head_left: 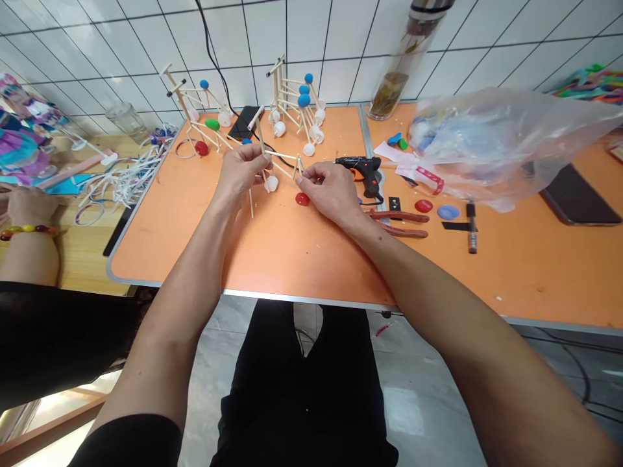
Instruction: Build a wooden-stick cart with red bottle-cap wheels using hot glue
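Between my hands is a small frame of thin wooden sticks [282, 155] with a white bottle cap [272, 184] at its lower side. My left hand [241, 172] is closed, pinching the upright stick on the frame's left. With thumb and fingers together, my right hand [331, 191] grips the stick joint at the frame's right end. The fingers partly hide both grips. A red cap [302, 199] lies on the orange table [292, 259] beside the right fingertips. Just beyond that hand is a black glue gun [363, 170].
Stick models with blue balls [304, 100] stand by the tiled wall. Red-handled pliers [403, 222], a blue cap [448, 212], a marker [472, 227], a phone [581, 194] and a plastic bag [467, 139] are on the right. Another person's hand [29, 207] is at far left.
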The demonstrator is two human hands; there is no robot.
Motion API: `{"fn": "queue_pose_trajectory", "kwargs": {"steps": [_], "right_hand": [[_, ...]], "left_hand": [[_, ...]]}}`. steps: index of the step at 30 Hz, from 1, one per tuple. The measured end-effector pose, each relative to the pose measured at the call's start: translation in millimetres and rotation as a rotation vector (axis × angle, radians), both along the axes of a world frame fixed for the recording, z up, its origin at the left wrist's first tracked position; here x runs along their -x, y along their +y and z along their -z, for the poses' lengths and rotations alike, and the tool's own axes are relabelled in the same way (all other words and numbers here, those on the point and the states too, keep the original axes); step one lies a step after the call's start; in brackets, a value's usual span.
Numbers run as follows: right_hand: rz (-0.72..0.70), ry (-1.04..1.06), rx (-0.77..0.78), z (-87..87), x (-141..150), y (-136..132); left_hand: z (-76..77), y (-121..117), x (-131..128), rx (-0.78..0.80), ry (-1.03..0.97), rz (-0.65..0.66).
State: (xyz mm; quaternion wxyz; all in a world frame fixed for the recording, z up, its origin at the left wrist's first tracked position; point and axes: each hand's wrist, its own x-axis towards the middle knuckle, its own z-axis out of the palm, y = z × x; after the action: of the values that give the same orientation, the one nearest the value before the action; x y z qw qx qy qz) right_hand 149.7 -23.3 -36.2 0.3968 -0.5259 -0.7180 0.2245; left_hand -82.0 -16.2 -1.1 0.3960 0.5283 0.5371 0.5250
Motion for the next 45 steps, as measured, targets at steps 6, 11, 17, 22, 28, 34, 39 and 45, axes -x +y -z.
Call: {"fn": "queue_pose_trajectory", "kwargs": {"steps": [6,11,17,22,28,34,39,45], "right_hand": [[0.014,0.052,-0.069,-3.0,-10,9],[0.003,0.133,-0.115,0.9,-19,21],[-0.147,0.194,-0.128,12.5,-19,36],[-0.242,0.218,-0.137,19.8,-14,45],[-0.350,0.239,-0.103,18.8,-13,50],[-0.392,0.269,-0.083,16.6,-12,51],[-0.403,0.294,-0.081,14.2,-10,50],[-0.398,0.270,-0.074,9.8,-7,45]], "left_hand": [[2.6,4,1,0.001,0.013,0.000],[2.9,5,2,-0.003,0.023,0.006],[3.4,4,1,-0.015,0.063,0.005],[3.5,5,1,-0.005,0.035,0.015],[2.9,5,1,-0.006,0.055,0.014],[2.2,4,1,-0.005,0.066,0.017],[3.6,4,1,-0.006,0.069,0.009],[6.6,6,2,-0.001,0.058,0.014]]}}
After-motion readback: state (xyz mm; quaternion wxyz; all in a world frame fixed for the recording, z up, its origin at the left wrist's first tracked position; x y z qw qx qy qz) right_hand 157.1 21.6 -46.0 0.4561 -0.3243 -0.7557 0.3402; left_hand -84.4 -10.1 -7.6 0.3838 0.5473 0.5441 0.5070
